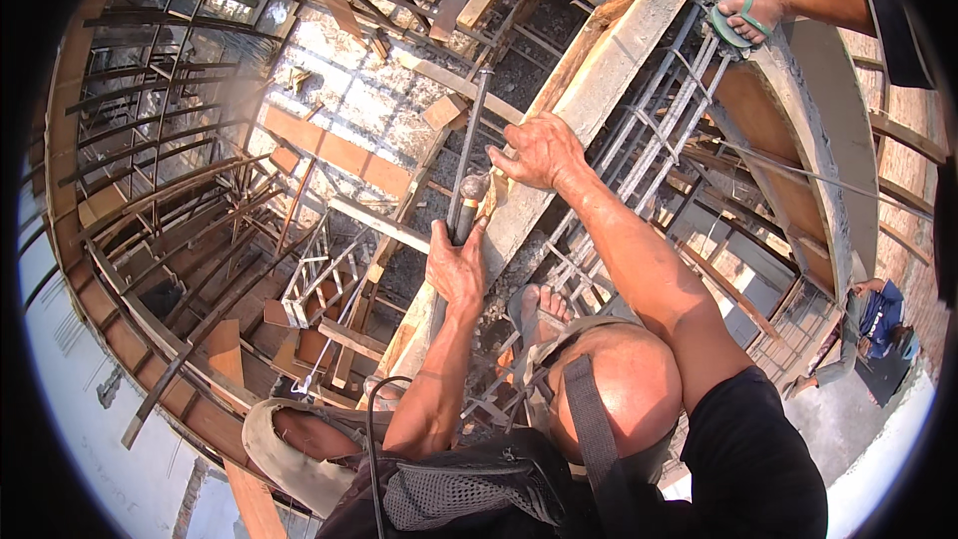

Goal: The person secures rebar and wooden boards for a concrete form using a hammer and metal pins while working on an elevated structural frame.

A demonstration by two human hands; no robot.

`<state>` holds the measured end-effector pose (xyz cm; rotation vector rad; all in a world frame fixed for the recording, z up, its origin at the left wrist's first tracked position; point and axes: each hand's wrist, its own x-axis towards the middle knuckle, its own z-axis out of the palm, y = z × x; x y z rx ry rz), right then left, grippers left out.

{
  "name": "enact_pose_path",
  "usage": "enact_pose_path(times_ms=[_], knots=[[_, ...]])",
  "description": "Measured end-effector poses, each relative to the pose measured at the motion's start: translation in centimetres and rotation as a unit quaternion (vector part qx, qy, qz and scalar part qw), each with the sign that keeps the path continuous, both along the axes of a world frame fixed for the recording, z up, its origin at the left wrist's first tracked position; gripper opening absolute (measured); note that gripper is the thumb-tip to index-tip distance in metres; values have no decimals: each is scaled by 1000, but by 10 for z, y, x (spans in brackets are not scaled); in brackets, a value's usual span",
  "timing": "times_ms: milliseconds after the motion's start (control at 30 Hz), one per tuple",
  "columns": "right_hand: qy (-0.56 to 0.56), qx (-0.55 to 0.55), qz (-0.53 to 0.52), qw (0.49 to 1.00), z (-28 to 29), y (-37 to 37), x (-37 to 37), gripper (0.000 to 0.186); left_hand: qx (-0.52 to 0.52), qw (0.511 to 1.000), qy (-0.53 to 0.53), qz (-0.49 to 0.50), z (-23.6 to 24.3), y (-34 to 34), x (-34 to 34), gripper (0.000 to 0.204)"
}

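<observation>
My left hand (457, 265) is closed around a long dark metal bar (471, 140) that slants up and away. A hammer (473, 187) with a rounded grey head and a light band below it lies against the bar, gripped in the same hand. My right hand (542, 152) curls over the edge of a wooden formwork board (552, 90), which runs along a concrete beam (609, 70). Its fingertips are partly hidden. Both hands are close together over the beam's left side, the right one farther away.
Steel reinforcing bars (659, 130) lie in a gap right of the beam. A co-worker's sandalled foot (750, 20) stands at the far right; another person (878, 329) is lower right. Timber props (200, 309) and a drop lie left. My own foot (544, 311) is beside the beam.
</observation>
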<state>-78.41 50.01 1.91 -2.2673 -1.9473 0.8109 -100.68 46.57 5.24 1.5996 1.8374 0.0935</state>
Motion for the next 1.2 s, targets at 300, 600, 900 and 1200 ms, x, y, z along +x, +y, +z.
enact_pose_path(times_ms=[300, 600, 900, 1200], knots=[[23, 26, -43, 998, 4, -4, -1, 47, 40, 998, -16, -39, -9, -9, -4, 47], [4, 62, -68, 996, -5, -10, 0, 34, 4, 993, 8, -115, 3, -5, 3, 65], [12, 168, -68, 983, 4, -8, -2, 22, 45, 985, 34, -163, -10, -3, 2, 64], [11, 186, -71, 980, 0, -12, -8, 19, -70, 984, 49, -158, -6, 8, 3, 66]])
